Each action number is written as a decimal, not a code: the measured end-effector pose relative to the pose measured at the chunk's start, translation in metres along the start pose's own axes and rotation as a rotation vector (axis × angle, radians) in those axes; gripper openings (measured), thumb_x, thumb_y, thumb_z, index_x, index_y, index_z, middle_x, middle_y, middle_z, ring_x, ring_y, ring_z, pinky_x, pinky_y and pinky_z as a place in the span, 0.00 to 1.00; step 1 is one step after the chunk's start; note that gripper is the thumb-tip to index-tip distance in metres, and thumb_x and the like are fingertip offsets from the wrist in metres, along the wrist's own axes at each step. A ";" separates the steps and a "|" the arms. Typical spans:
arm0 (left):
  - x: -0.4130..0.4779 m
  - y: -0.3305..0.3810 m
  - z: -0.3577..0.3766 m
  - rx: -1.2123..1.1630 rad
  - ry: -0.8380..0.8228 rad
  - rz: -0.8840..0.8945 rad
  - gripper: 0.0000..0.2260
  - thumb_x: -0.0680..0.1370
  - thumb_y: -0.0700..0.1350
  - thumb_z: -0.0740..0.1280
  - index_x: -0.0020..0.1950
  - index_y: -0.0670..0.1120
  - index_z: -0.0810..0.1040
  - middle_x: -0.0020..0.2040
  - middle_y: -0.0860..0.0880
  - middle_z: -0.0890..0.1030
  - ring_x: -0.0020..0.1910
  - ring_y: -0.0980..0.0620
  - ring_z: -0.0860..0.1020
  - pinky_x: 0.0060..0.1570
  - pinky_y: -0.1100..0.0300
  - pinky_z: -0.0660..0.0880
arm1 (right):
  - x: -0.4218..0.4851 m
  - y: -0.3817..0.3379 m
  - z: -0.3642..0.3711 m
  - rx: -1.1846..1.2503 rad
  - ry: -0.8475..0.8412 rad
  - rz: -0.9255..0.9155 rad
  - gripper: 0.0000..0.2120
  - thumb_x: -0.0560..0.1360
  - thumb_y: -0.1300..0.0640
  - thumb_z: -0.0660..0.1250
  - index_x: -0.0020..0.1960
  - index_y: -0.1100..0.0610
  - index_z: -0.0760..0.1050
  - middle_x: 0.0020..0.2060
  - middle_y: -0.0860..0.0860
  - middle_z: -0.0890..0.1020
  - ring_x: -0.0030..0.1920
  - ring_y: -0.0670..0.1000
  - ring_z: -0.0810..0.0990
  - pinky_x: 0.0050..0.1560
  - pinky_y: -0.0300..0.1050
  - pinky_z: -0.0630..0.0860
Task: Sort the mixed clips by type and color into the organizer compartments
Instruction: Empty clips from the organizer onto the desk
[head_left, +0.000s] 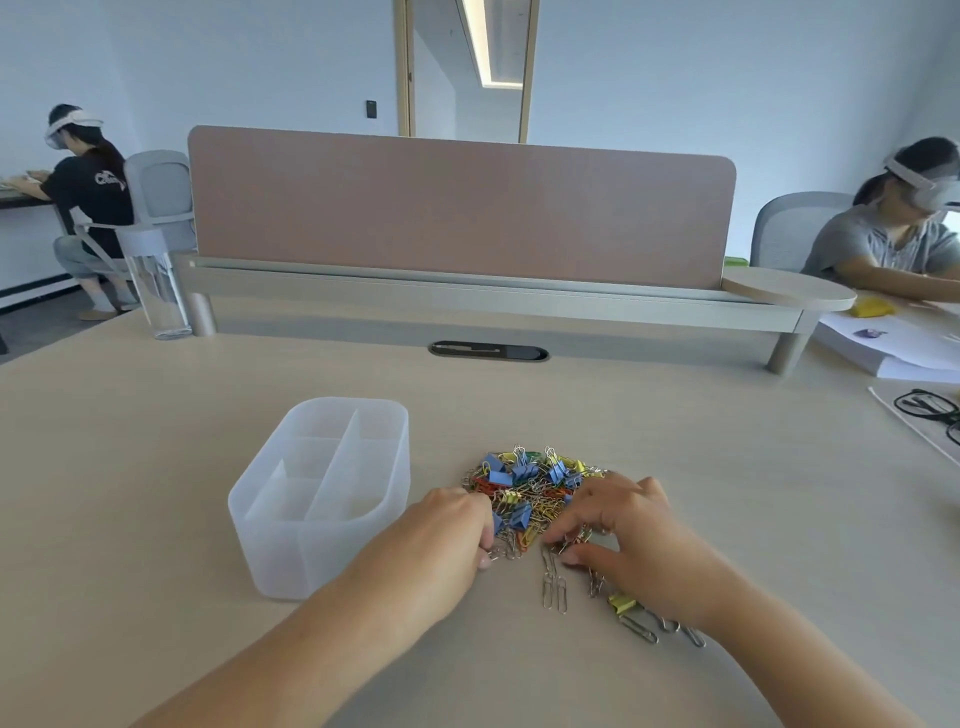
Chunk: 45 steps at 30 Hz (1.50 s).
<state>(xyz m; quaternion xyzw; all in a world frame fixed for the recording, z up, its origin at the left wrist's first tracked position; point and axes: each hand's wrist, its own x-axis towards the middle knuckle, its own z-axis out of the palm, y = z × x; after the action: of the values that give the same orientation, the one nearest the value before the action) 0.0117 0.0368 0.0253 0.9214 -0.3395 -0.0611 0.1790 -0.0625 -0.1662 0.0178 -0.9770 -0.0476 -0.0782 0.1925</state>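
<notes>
A heap of mixed clips (524, 483) lies on the desk: blue and yellow binder clips tangled with silver, red, yellow and orange paper clips. My left hand (441, 535) sits at the heap's near left edge, fingers curled, pinching silver paper clips (503, 551). My right hand (628, 525) covers the heap's near right side, fingertips and thumb curled onto paper clips there. Loose silver paper clips (554, 590) and a yellow binder clip (622, 604) lie closer to me. The translucent white organizer (291, 558) stands left of the heap; its several compartments look empty.
A clear water bottle (156, 283) stands at the far left by the pink desk divider (457, 213). A cable slot (488, 352) sits in the desk behind the heap. At right lie a paper stack (893, 351) and black glasses (930, 405). Two people sit at neighbouring desks.
</notes>
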 end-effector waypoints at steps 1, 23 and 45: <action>0.001 -0.001 0.001 -0.021 -0.001 0.009 0.04 0.78 0.43 0.67 0.51 0.48 0.78 0.48 0.54 0.73 0.46 0.55 0.73 0.33 0.71 0.62 | 0.001 0.000 0.000 0.007 -0.001 -0.005 0.07 0.73 0.50 0.72 0.48 0.38 0.81 0.45 0.38 0.78 0.53 0.39 0.70 0.61 0.40 0.58; 0.008 -0.002 0.011 -0.155 0.040 0.125 0.07 0.75 0.45 0.72 0.50 0.56 0.80 0.50 0.57 0.75 0.47 0.60 0.74 0.48 0.64 0.72 | -0.007 0.000 -0.013 0.070 -0.205 -0.151 0.14 0.72 0.52 0.73 0.54 0.38 0.79 0.51 0.35 0.77 0.57 0.35 0.68 0.60 0.33 0.55; 0.005 0.001 0.007 -0.076 0.019 0.125 0.04 0.76 0.47 0.71 0.42 0.53 0.77 0.45 0.57 0.72 0.41 0.59 0.72 0.37 0.70 0.65 | -0.001 0.000 0.000 0.103 -0.131 -0.198 0.03 0.71 0.51 0.73 0.44 0.46 0.80 0.41 0.36 0.79 0.46 0.38 0.75 0.53 0.37 0.63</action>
<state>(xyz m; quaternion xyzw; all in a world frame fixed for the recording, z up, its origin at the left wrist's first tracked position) 0.0135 0.0313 0.0192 0.8915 -0.3922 -0.0538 0.2203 -0.0631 -0.1665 0.0171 -0.9594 -0.1603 -0.0306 0.2301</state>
